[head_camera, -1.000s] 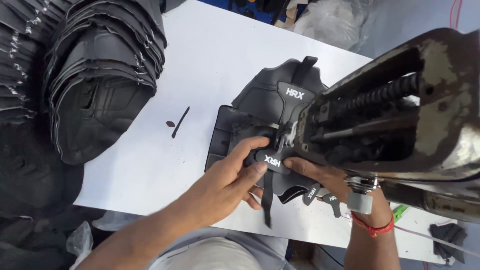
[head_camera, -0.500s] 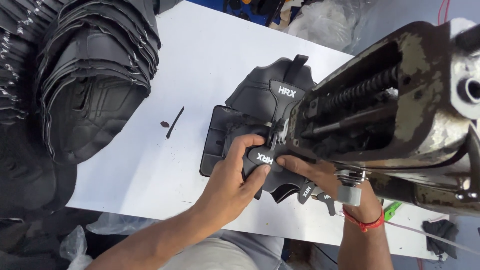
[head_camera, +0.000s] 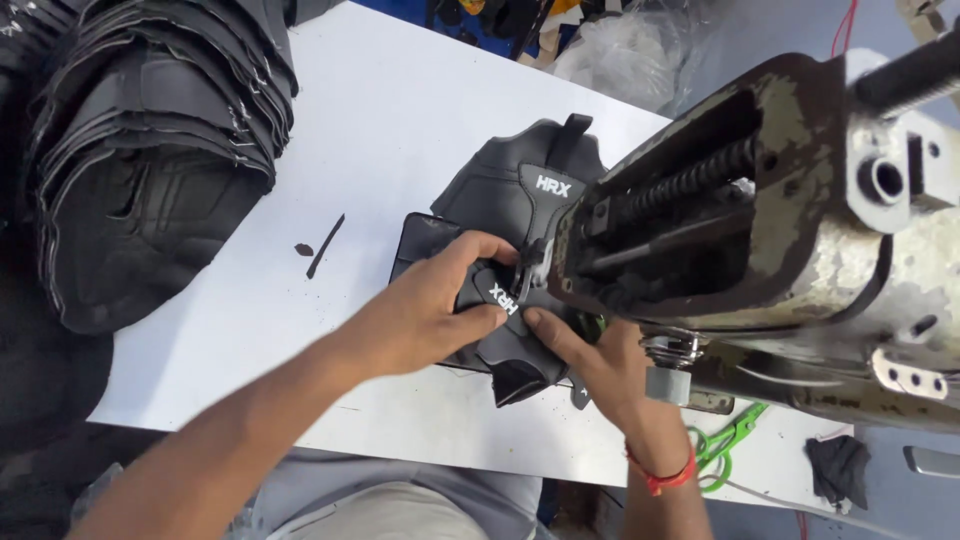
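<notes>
Two hands together, left hand (head_camera: 425, 315), right hand (head_camera: 600, 365), pinching black shoe upper (head_camera: 500, 300) between them

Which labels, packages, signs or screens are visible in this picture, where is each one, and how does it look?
Upper label: on the black shoe upper behind the hands, a small black patch with white letters.
Lower label: on the black tongue piece pinched between the left hand and the right hand, near the sewing machine; black with white letters.
No packages, signs or screens visible.
</notes>
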